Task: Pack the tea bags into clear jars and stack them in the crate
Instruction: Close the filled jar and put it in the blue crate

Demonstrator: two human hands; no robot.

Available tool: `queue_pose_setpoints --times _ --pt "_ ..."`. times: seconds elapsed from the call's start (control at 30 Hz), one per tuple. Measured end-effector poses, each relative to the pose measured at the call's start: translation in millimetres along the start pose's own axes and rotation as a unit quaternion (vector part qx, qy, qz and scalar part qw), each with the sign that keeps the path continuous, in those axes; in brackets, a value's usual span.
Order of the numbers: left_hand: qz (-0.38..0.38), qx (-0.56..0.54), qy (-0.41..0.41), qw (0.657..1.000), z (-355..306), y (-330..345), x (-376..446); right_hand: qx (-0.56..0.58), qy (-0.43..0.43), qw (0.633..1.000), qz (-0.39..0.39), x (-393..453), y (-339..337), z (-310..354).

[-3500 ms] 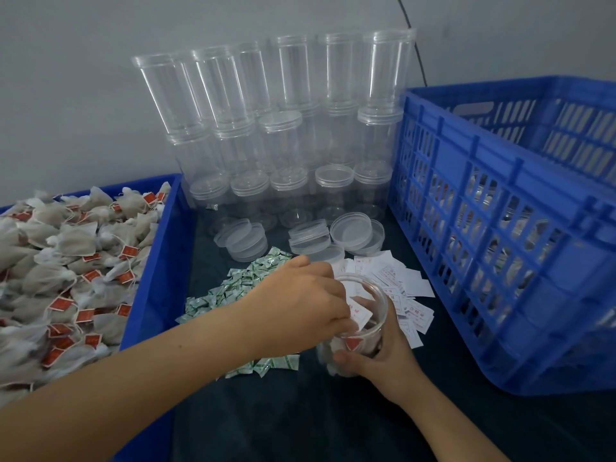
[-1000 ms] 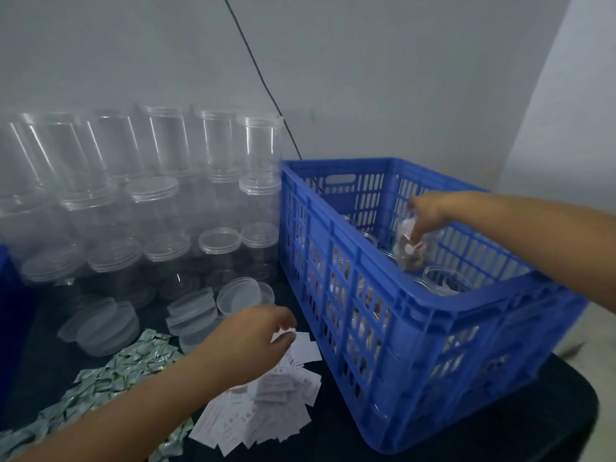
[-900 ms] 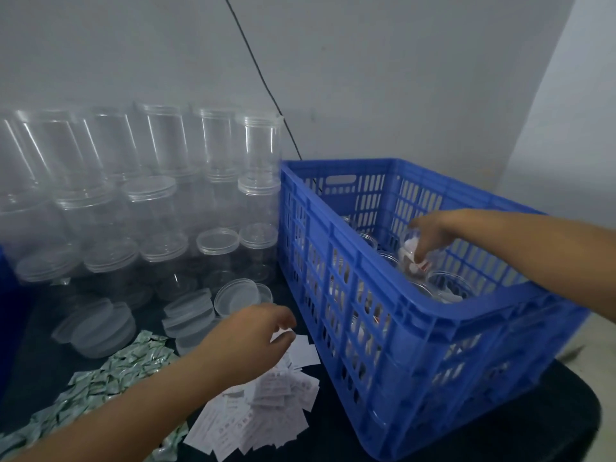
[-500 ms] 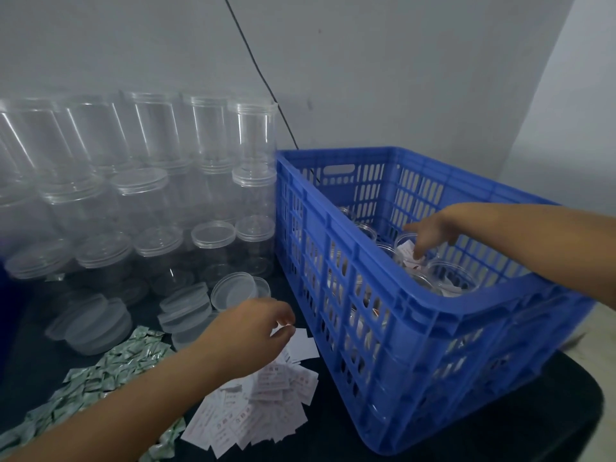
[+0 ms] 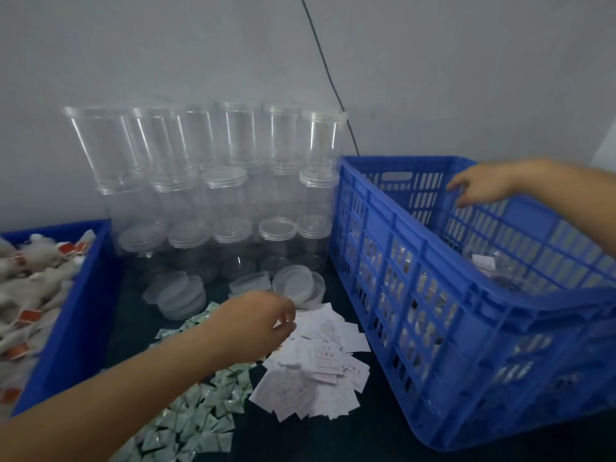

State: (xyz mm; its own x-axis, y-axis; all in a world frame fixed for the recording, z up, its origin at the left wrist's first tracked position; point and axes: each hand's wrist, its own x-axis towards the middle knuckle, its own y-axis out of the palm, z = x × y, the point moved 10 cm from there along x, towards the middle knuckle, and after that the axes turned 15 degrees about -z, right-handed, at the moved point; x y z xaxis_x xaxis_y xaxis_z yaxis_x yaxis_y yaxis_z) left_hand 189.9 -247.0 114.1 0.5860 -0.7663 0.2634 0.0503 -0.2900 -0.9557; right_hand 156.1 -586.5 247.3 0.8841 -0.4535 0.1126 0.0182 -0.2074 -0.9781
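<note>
At right of frame, the right hand (image 5: 485,188) hovers empty, fingers relaxed, over the blue crate (image 5: 430,295).
Blurred jars (image 5: 493,265) sit inside; the left hand (image 5: 256,323), loosely curled, hides its fingertips above paper slips (image 5: 320,371).

Behind your work you have a plain grey wall (image 5: 200,55), matte and evenly lit, filling the upper half of the frame. A thin black cable (image 5: 328,75) runs down it from the top centre toward the middle right. At the far right edge a paler wall section (image 5: 607,145) meets it. Along the bottom you see a dark tabletop (image 5: 333,438), dim and unreflective.
</note>
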Motion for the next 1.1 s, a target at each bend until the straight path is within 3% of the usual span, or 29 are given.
queue_pose_setpoints --times 0.23,0.33,0.47,0.63,0.77,1.1 --pt "0.012 0.017 -0.073 0.997 63.0 -20.2 -49.5 0.117 -0.126 0.964 -0.201 -33.4 -146.1 142.6" --pt "0.012 0.028 -0.097 0.995 88.3 -26.2 -70.4 0.197 -0.185 0.941 -0.202 -44.6 -163.6 215.0" --pt "-0.007 0.013 -0.131 0.991 115.3 -31.4 -90.0 0.220 -0.196 0.932 -0.213 -22.1 -138.3 285.9" --pt "-0.052 -0.037 -0.166 0.984 134.7 -31.6 -101.2 0.230 -0.130 0.959 -0.107 26.2 -24.5 322.9" --pt "-0.050 -0.080 -0.188 0.978 147.1 -21.3 -105.1 0.193 -0.126 0.972 -0.045 50.2 42.0 336.1" --pt "-0.017 -0.093 -0.194 0.976 155.0 -7.9 -105.7 0.066 -0.100 0.991 0.064 85.7 69.1 341.0"
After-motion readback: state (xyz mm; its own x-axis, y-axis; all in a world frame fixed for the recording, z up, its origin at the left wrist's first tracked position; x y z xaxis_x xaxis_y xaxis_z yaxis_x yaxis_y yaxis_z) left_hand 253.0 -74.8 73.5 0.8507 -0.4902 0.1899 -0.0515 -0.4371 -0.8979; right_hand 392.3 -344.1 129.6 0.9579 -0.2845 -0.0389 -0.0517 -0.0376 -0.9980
